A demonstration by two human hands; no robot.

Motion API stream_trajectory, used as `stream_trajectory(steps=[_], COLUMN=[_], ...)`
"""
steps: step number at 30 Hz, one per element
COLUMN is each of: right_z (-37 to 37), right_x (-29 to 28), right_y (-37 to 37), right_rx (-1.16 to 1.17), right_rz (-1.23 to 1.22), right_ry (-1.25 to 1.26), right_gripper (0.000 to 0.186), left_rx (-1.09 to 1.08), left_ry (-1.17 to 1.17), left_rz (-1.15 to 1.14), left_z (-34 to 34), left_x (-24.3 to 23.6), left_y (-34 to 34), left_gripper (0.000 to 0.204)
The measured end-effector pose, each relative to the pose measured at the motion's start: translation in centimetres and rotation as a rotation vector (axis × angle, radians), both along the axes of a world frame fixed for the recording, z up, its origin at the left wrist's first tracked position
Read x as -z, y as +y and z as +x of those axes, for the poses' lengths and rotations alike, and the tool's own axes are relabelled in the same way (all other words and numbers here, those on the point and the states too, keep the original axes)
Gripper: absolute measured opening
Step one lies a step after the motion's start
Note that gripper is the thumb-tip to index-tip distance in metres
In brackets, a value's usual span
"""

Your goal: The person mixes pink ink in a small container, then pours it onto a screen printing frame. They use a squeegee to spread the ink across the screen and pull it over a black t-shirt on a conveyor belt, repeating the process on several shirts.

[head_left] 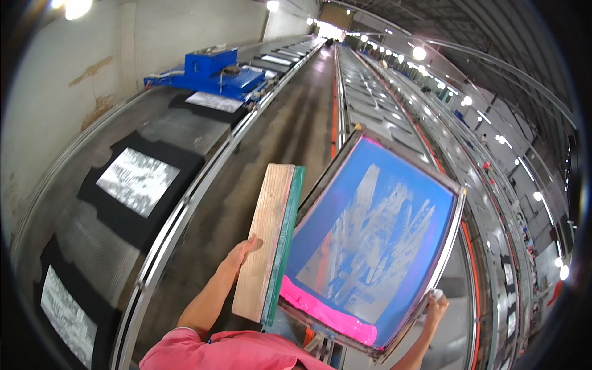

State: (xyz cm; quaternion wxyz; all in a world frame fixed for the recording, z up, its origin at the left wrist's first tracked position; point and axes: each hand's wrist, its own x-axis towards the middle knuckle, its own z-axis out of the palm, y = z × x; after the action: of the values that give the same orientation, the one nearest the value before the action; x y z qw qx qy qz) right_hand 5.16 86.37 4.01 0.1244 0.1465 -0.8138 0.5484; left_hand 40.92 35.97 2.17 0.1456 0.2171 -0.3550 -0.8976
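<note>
- A framed screen (373, 246), with a blue coating and a greyish, streaked see-through patch in its middle, is held tilted in front of the person, above the near left edge of the right-hand bench (453, 265). Whether it rests on that bench cannot be told.
- A thick band of bright pink ink (327, 314) lies along the screen's lower edge, inside the frame, from the lower left corner most of the way across.
- The right hand (436, 303) is closed round the frame's right side, near its lower right corner; a small white patch shows at the fingers, too small to identify.
- The left hand (245, 251) grips a long wooden squeegee (265, 243) by its left edge, thumb over the wood and the other fingers hidden behind.
- The squeegee stands nearly upright just beside the screen's left side, green blade toward it; whether the two touch cannot be told.
- Orange strips (333, 111) run along the right-hand bench's long edges.
- Across the aisle floor (296, 117), the left-hand bench (123, 259) carries black garments (137, 182) with white prints, two lying toward its near end.
- A blue machine (213, 74) stands farther along that bench, beyond them, with another printed garment just before it.
- A pale wall (166, 28) runs behind that bench's far long edge.
</note>
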Motion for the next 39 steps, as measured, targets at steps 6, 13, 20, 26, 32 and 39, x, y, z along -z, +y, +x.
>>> stream_trajectory(steps=[6,13,20,26,32,39], right_z=[-12.3,-29.7,-43.4,-56.1,-73.1,-92.0], right_x=[-2.6,-5.6,-10.3,-7.9,-7.9,-11.3], right_y=[-19.8,-42.5,-61.1,-72.7,-89.5,-111.0], right_rx=[-0.060,-0.160,-0.149,-0.105,-0.111,-0.253], right_rz=[-0.076,0.067,-0.009,-0.152,-0.117,-0.161], right_ry=[-0.122,-0.010,0.033,-0.063,0.000,-0.069], right_gripper=[0.005,0.005,0.007,0.006,0.007,0.004], left_rx=[-0.194,-0.243,-0.158,-0.049,-0.124,-0.233], left_ry=[-0.142,0.007,0.184,0.281,0.181,0.045], left_rz=[-0.092,0.007,0.165,0.256,0.028,-0.163], left_z=[-11.2,-23.2,-39.8,-53.9,-69.1,-82.3], left_x=[-1.3,-2.4,-5.2,-6.0,-7.7,-10.5], left_y=[-16.1,-35.2,-55.5,-71.2,-86.3,-102.4], left_gripper=[0.057,0.060,0.059,0.057,0.059,0.060])
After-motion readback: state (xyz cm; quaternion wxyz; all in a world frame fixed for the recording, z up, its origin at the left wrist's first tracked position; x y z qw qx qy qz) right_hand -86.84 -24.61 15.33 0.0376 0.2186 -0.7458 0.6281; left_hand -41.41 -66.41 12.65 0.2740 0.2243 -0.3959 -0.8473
